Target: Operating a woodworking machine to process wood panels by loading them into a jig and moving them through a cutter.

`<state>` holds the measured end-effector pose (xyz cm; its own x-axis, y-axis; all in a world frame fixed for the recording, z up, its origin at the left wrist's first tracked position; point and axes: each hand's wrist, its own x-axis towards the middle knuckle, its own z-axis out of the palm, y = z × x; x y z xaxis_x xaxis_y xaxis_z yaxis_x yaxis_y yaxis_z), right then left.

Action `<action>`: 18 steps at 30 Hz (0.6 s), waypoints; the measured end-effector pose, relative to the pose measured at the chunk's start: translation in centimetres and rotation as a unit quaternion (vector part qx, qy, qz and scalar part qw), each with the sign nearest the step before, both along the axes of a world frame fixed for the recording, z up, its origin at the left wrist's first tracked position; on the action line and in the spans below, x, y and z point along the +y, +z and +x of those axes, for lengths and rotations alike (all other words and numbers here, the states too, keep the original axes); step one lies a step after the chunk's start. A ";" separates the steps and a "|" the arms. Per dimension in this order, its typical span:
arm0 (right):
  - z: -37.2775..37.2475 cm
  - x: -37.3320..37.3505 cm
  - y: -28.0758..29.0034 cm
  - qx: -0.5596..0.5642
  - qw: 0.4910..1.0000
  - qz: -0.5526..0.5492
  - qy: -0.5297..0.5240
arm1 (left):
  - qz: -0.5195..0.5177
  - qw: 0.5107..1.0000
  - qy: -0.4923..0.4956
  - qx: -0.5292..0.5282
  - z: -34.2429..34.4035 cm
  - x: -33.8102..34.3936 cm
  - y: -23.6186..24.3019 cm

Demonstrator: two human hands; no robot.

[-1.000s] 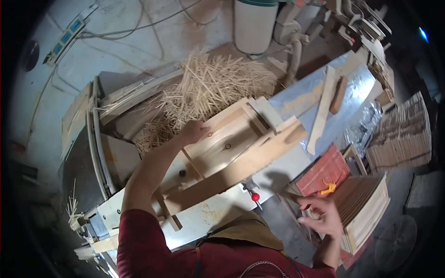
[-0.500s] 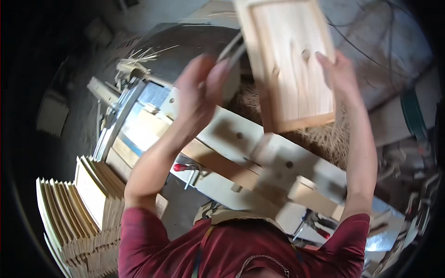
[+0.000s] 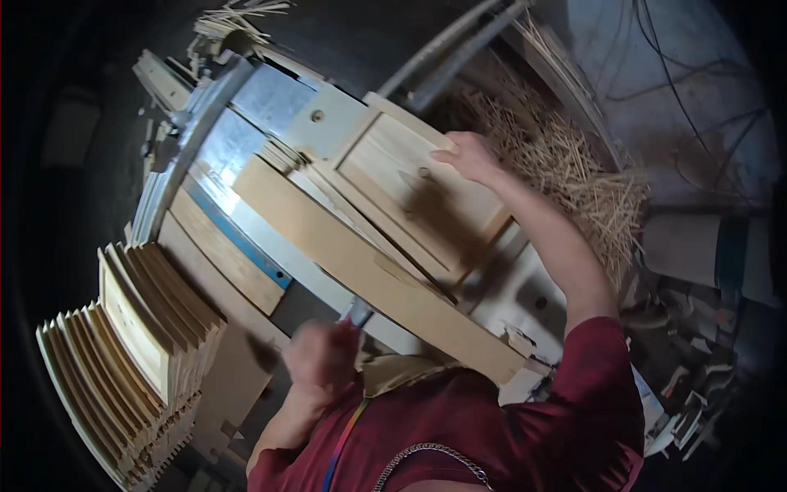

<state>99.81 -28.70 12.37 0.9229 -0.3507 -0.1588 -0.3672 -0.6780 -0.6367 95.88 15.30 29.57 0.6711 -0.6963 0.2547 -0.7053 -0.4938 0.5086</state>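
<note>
A framed wooden panel (image 3: 385, 168) with knots lies on the white machine table beside a long tan board (image 3: 328, 238). My right hand (image 3: 474, 157) grips the panel's far right edge, its fingers curled over the rim. Close to my body my left hand (image 3: 320, 353), smeared by motion, is closed in a fist at a clamp (image 3: 358, 312) below the tan board. Only the clamp's metal part and a bit of its red handle show beside the fist; most of the handle is hidden.
Stacked framed panels (image 3: 135, 328) stand at the lower left. Thin wood offcuts (image 3: 566, 180) are heaped behind the table, beneath a curved rail (image 3: 459, 49). At the left, a metal plate (image 3: 258, 102) and a blue strip (image 3: 234, 234) cross the table. Cables (image 3: 672, 74) hang at the far right.
The panel came down from the air onto the table, my right hand still on it. My left hand moved back toward my body to the clamp. The view shifted.
</note>
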 end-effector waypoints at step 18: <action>-13.4 -0.2 11.3 0.127 0.988 -0.067 0.058 | 0.232 0.909 -0.031 0.346 2.0 1.2 -10.7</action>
<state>86.40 -28.88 23.68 0.8946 -0.2794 -0.3486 -0.4186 -0.7970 -0.4353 97.90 16.46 18.89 0.5139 -0.6634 -0.5438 -0.3298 -0.7381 0.5887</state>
